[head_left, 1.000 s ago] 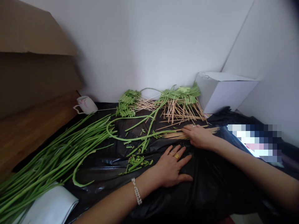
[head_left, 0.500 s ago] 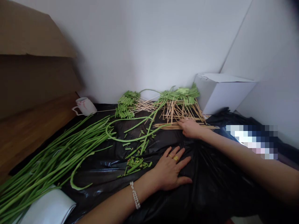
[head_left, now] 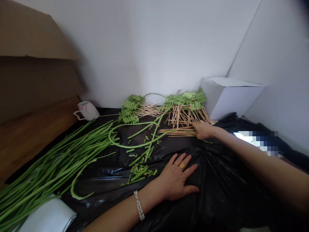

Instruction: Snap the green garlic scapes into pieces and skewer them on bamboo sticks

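Here, left grip (head_left: 175,175) spread on plastic (head_left: 217,193), right (head_left: 204,130) unclear on skewers (head_left: 181,131), green stalks (head_left: 135,145) beside

This is a plain indoor corner, most likely a room in a home set up as a makeshift work spot, though the pictures cannot settle it. White painted walls (head_left: 169,48) meet behind a black plastic sheet (head_left: 217,183) spread over the work surface, with a wooden board (head_left: 29,135) along its left side. A brown cardboard carton (head_left: 31,38), a white cardboard box (head_left: 231,98) and a white mug (head_left: 87,111) stand around it, with cut green stems (head_left: 53,161) and wooden skewers (head_left: 183,117) laid out on the plastic.
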`<action>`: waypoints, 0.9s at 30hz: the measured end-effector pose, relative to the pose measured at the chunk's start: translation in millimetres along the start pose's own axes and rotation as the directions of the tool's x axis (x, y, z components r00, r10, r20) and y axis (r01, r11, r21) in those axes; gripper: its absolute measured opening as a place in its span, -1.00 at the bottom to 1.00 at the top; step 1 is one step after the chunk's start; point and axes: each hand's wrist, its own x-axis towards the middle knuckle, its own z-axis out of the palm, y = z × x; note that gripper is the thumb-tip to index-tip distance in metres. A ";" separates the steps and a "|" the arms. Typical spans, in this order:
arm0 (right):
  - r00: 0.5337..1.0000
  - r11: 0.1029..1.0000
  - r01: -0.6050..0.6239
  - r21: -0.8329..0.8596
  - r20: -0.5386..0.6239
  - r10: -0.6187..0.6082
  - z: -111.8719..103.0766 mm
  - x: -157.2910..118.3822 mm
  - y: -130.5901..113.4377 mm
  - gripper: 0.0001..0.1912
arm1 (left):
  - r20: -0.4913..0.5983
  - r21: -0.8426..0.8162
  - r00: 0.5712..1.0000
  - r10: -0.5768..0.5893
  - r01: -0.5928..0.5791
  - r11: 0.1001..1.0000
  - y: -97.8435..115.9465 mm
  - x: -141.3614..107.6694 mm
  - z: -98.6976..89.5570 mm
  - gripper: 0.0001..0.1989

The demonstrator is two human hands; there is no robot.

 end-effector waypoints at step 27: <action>0.983 0.987 0.159 -0.001 -0.092 -0.159 -5.7 -27.0 -15.3 -0.20 | -0.026 0.037 1.000 0.003 -0.002 0.999 0.4 0.2 1.1 -0.29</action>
